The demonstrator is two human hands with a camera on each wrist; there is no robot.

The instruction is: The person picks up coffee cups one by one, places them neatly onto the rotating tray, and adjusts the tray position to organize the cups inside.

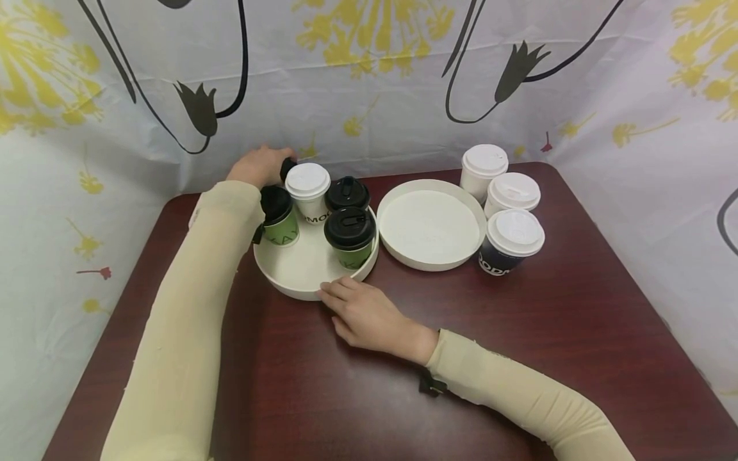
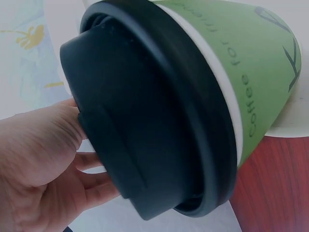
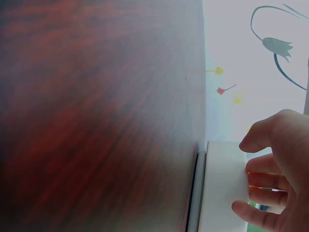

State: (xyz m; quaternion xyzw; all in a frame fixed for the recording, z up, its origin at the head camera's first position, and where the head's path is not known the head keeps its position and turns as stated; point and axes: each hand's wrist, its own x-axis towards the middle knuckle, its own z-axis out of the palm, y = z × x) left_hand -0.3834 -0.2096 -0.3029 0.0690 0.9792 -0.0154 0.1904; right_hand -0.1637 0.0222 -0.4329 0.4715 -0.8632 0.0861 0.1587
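My left hand [image 1: 262, 166] reaches over the back of the left white round tray [image 1: 296, 291] and grips a black-lidded cup [image 1: 287, 168], mostly hidden behind a white-lidded cup [image 1: 308, 182]. Near that forearm stands a green cup with a black lid [image 1: 282, 230]; in the left wrist view, its black lid [image 2: 140, 111] hides part of the left hand [image 2: 43, 169]. Another green cup with a black lid [image 1: 350, 237] and a black-lidded cup [image 1: 348, 192] stand at the tray's right side. My right hand [image 1: 369, 314] rests its fingertips on the tray's front rim [image 3: 224, 188].
A second white round tray [image 1: 432, 224] sits right beside the first. Along its right side stand three white-lidded cups: one at the back [image 1: 483, 169], one in the middle [image 1: 512, 192] and a dark one in front [image 1: 510, 240]. A patterned cloth [image 1: 375, 89] hangs behind the dark red table [image 1: 323, 397].
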